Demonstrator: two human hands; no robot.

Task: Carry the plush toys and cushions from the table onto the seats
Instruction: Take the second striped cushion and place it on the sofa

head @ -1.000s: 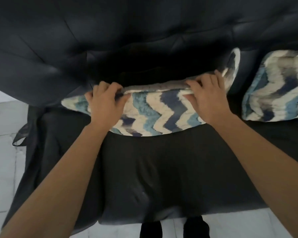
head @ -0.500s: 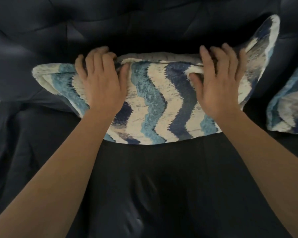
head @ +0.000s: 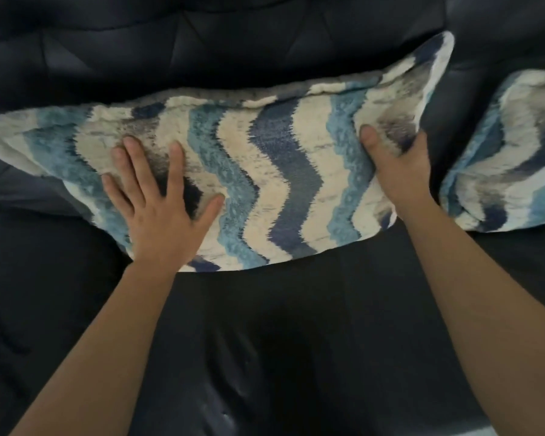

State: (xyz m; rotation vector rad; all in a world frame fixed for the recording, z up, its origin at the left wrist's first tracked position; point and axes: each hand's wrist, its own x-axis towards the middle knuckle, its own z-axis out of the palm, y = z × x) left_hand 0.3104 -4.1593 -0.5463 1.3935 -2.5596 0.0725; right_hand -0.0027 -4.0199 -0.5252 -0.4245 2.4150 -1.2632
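Note:
A cushion (head: pixel 265 171) with blue, navy and cream zigzag stripes leans against the backrest of a dark sofa (head: pixel 265 341). My left hand (head: pixel 158 199) lies flat on its left half with the fingers spread. My right hand (head: pixel 397 165) grips the cushion's right side, thumb on the front and fingers curled behind the edge. A second cushion (head: pixel 510 158) of the same pattern rests on the seat at the right, partly cut off by the frame.
The sofa's tufted dark backrest (head: pixel 233 42) fills the top of the view. The dark seat surface stretches below the cushions toward me. A sliver of pale floor (head: pixel 482 431) shows at the bottom right.
My left hand has let go of the cushion's top edge and now presses flat on its front. The right hand has shifted to the right edge. The view has come closer.

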